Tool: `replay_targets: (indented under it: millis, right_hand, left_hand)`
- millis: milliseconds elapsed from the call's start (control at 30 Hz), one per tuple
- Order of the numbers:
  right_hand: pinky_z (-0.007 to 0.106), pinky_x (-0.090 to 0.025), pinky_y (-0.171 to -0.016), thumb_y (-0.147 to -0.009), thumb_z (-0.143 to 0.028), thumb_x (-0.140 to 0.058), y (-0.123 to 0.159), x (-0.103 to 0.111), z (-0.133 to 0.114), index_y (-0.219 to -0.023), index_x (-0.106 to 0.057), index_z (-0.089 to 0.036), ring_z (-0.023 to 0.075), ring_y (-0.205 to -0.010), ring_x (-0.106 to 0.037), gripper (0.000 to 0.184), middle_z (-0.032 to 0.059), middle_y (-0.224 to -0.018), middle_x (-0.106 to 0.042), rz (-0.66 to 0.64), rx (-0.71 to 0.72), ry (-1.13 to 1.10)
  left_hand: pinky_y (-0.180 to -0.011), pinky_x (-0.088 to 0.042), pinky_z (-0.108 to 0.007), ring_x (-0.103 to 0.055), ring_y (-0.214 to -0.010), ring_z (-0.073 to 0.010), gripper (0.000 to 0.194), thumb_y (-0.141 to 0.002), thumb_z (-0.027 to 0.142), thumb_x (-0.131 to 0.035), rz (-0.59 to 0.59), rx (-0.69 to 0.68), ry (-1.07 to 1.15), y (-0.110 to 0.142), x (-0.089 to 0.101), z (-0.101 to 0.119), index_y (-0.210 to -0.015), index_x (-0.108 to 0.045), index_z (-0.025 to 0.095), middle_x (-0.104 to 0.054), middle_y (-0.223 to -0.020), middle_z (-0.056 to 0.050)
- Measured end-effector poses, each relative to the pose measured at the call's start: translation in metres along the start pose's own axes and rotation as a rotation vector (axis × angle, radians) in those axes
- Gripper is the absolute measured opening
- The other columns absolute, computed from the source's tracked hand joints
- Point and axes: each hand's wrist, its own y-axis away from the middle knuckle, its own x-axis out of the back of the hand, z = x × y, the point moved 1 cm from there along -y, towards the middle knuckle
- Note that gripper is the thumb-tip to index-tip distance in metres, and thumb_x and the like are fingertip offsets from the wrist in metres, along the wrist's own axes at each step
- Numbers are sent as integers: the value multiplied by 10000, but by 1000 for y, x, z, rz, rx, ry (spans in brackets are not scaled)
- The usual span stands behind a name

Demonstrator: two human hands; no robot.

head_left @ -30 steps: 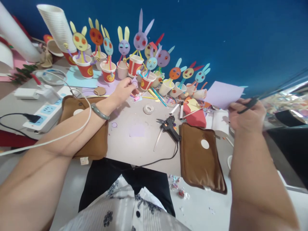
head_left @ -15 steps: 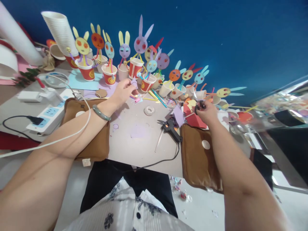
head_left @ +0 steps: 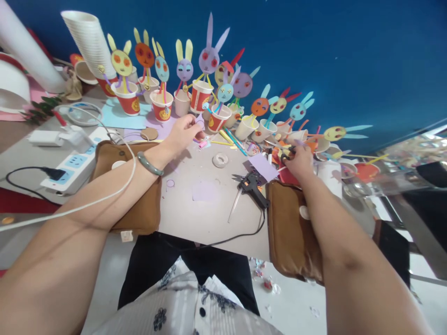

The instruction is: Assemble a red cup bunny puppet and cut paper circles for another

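My left hand [head_left: 184,132] pinches a small purple paper piece [head_left: 200,122] near the row of paper-cup rabbits [head_left: 195,88]; a green bangle [head_left: 149,164] circles the wrist. My right hand [head_left: 297,160] is closed around black scissors [head_left: 287,155] over red paper [head_left: 287,176], beside a purple paper sheet [head_left: 262,166]. A black glue gun [head_left: 252,185] lies on the grey table [head_left: 206,209] between my arms.
Two brown pads [head_left: 136,204] [head_left: 289,228] lie under my forearms. A white power strip [head_left: 75,167] and cable [head_left: 104,195] sit at left, stacked white cups [head_left: 89,39] behind. A tape roll [head_left: 220,159] and coloured straws [head_left: 232,138] lie mid-table.
My right hand came down from the right with the scissors; the purple sheet it held a second ago now lies on the table. My left hand has barely moved.
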Motion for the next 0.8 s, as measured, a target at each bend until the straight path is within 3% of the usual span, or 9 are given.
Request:
replay_targets:
  millis: [100, 167, 300, 433, 567, 667, 800]
  right_hand:
    - [420, -401, -978, -577, 2, -758, -6, 5, 0, -729, -526, -248, 177, -796, -463, 373, 73, -1018, -578, 76, -55, -86]
    - [446, -400, -925, -572, -8, -754, -8, 11, -1, -656, -493, -268, 170, -728, -418, 378, -3, -806, -517, 130, -96, -162]
    - [458, -436, -796, -662, -232, -782, -1, 21, -8, -655, -422, -303, 187, -679, -424, 367, -46, -655, -430, 146, -98, -412]
    - [472, -480, -742, -573, -423, -826, 26, 23, -25, -678, -330, -309, 228, -724, -519, 519, -33, -663, -446, -3, -41, -667]
    - [498, -511, -747, -469, -518, -856, 61, 18, -61, -703, -335, -303, 294, -846, -607, 610, 5, -700, -568, -173, -18, -828]
    - [481, -547, -757, -421, -466, -903, 83, 8, -96, -694, -375, -288, 282, -831, -646, 621, -9, -716, -600, -361, -54, -923]
    - [493, -606, -744, -455, -559, -906, 103, -14, -135, -685, -510, -282, 262, -734, -673, 534, -16, -691, -596, -503, -43, -955]
  left_hand:
    - [-741, -571, -262, -653, -613, -108, 179, -876, 163, -629, 2, 0, -5, 0, 0, 0, -739, -519, 196, -669, -619, 23]
    - [-741, -570, -265, -651, -621, -112, 179, -874, 161, -624, 7, -2, -5, 0, 0, 1, -732, -522, 196, -667, -615, 19]
    - [-737, -560, -263, -648, -628, -111, 190, -880, 148, -611, -15, 13, -11, 2, 0, 2, -715, -530, 194, -677, -623, 6]
    - [-735, -543, -272, -636, -627, -107, 198, -880, 142, -624, -109, 40, 18, 5, -2, 3, -706, -539, 183, -686, -641, -11]
    - [-740, -519, -266, -644, -687, -103, 114, -847, 182, -691, -320, 17, 101, 10, -5, 5, -763, -618, 160, -712, -739, -24]
    - [-771, -513, -279, -659, -763, -117, 127, -800, 227, -764, -518, -23, 146, 19, -7, 7, -780, -664, 152, -701, -799, -26]
    - [-841, -527, -329, -665, -843, -150, 253, -750, 333, -855, -688, -41, 216, 31, -12, 12, -775, -682, 151, -686, -824, -33]
